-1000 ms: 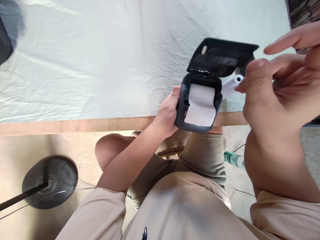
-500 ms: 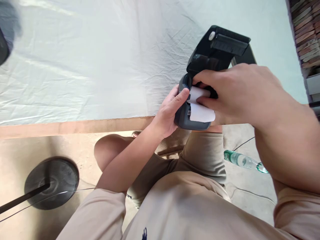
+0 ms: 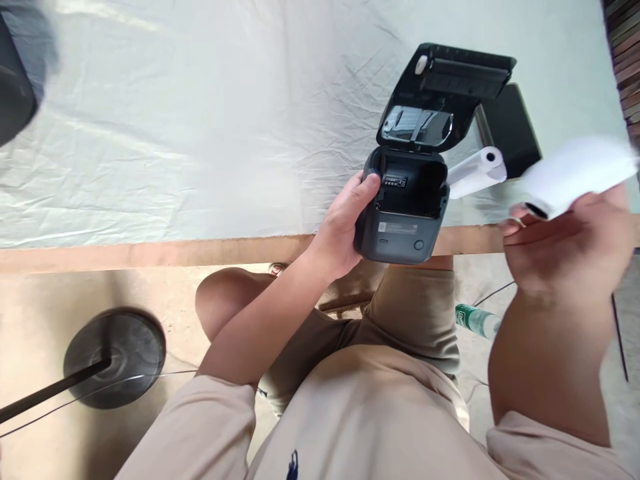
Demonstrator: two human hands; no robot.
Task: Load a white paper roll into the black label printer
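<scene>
- Paper roll [image 3: 575,175] has left the printer [image 3: 407,200]; our right hand [image 3: 570,250] now pinches it at right of frame.
- Bay sits empty, lid up; our left hand [image 3: 345,227] clasps the printer at the table edge [image 3: 150,252].

Printer [image 3: 405,220] body is showing matt dark grey plastic; the inside of its open lid [image 3: 440,93] is reflecting, glossy. Paper roll [image 3: 575,175] and spare roll [image 3: 475,172] are looking smooth, white, matt. Desk [image 3: 200,252] edge is showing bare wood under wrinkled white cloth [image 3: 200,120].
</scene>
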